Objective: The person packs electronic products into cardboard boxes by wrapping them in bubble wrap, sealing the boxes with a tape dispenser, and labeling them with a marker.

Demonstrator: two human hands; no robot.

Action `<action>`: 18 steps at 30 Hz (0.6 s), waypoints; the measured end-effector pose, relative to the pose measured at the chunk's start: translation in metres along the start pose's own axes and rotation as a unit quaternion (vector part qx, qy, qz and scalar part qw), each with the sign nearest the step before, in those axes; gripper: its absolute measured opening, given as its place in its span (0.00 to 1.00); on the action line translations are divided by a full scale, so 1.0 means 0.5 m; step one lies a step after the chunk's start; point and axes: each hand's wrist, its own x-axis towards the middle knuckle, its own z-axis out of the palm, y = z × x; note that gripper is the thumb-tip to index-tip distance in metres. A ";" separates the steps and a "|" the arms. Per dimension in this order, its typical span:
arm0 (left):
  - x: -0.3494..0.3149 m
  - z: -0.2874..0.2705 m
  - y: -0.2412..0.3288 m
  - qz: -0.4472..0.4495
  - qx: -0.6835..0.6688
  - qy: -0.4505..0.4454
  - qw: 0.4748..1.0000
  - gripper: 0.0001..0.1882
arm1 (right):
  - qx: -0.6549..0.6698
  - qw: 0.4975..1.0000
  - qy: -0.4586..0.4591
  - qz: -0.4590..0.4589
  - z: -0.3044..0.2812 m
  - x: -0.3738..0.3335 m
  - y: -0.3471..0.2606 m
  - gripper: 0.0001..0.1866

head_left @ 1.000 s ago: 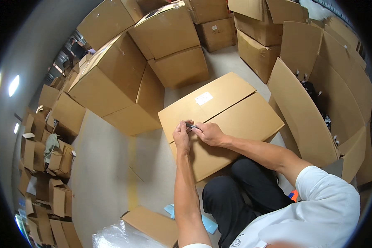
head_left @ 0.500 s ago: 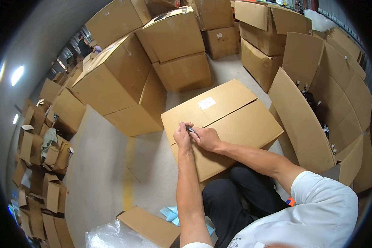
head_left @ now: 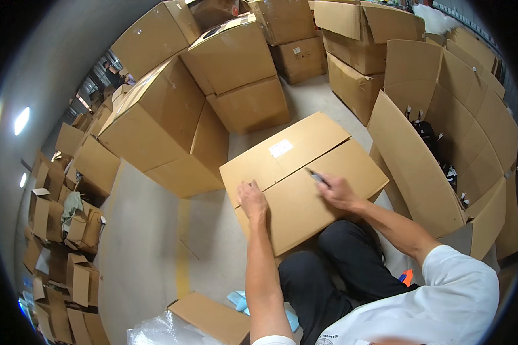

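Note:
In front of my knees lies a closed cardboard box [head_left: 288,213], its top flaps meeting along a seam. A white label [head_left: 281,148] is stuck on its far flap. My right hand [head_left: 339,194] grips a dark marker pen [head_left: 318,177] over the near flap, its tip pointing to the far left. I cannot tell whether the tip touches the cardboard. On the box's left part rests my left hand [head_left: 252,201], its fingers curled. A small dark bit shows at its fingertips, too small to name.
Tall stacked cartons [head_left: 155,115] stand far left. To the right is a large open carton [head_left: 406,155] with black items [head_left: 426,132] inside. Clear plastic wrap [head_left: 170,330] and a cardboard piece [head_left: 210,316] lie near left. An orange and blue object [head_left: 407,278] lies near my knee.
My hands were together around the pen at the box's left part. Now they are apart: the right has moved right with the pen, the left has settled on the box.

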 end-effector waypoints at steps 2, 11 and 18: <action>-0.001 -0.006 -0.007 -0.027 0.063 -0.030 0.997 0.30 | -0.062 0.995 0.080 0.016 -0.082 -0.043 0.063 0.16; 0.019 -0.062 0.024 -0.268 0.075 -0.055 0.959 0.27 | -0.166 0.944 0.276 0.079 -0.167 -0.090 0.169 0.15; -0.003 -0.073 -0.011 -0.260 0.134 -0.019 0.956 0.25 | -0.091 0.946 0.306 0.058 -0.168 -0.037 0.177 0.15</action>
